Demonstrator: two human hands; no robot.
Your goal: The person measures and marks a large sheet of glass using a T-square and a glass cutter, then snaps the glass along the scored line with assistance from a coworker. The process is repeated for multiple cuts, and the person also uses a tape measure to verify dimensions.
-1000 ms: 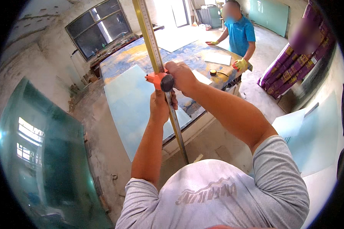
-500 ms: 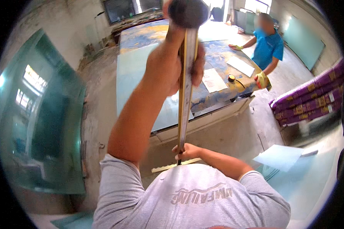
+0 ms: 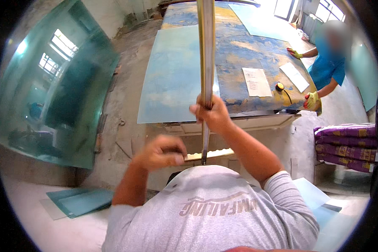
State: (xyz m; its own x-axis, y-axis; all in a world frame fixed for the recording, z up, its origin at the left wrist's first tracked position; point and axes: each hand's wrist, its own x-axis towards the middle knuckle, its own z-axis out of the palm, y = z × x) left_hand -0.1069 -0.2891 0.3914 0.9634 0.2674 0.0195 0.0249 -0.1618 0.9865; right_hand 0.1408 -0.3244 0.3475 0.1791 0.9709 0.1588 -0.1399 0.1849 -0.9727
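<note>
A long metal T-square [image 3: 206, 54] stands nearly upright in front of the person, its blade running from the top edge of the view down to a pale crosspiece [image 3: 209, 154] just above the grey shirt. The right hand [image 3: 214, 114] grips the blade about midway, fingers wrapped closed around it. The left hand [image 3: 160, 151] sits lower with fingers curled, its fingertips at the left end of the crosspiece; whether they pinch it or only touch it cannot be told.

Behind the tool lies a pale blue glass sheet [image 3: 174, 77] flat on a large table [image 3: 256, 54] with a worn blue and yellow surface. Two sheets of paper [image 3: 256, 82] and a small round yellow and black object [image 3: 279, 87] lie on the table's right part.

To handle the square well, the right hand should likely keep a firm hold while the left steadies the crosspiece, so the long blade swings clear of the glass edge and of the co-worker [image 3: 329, 63] at the table's right side, who wears yellow gloves. More large glass panes [image 3: 59, 84] lean at left, offcuts [image 3: 80, 200] lie on the floor, and stacked purple sacks [image 3: 346, 145] sit at right.
</note>
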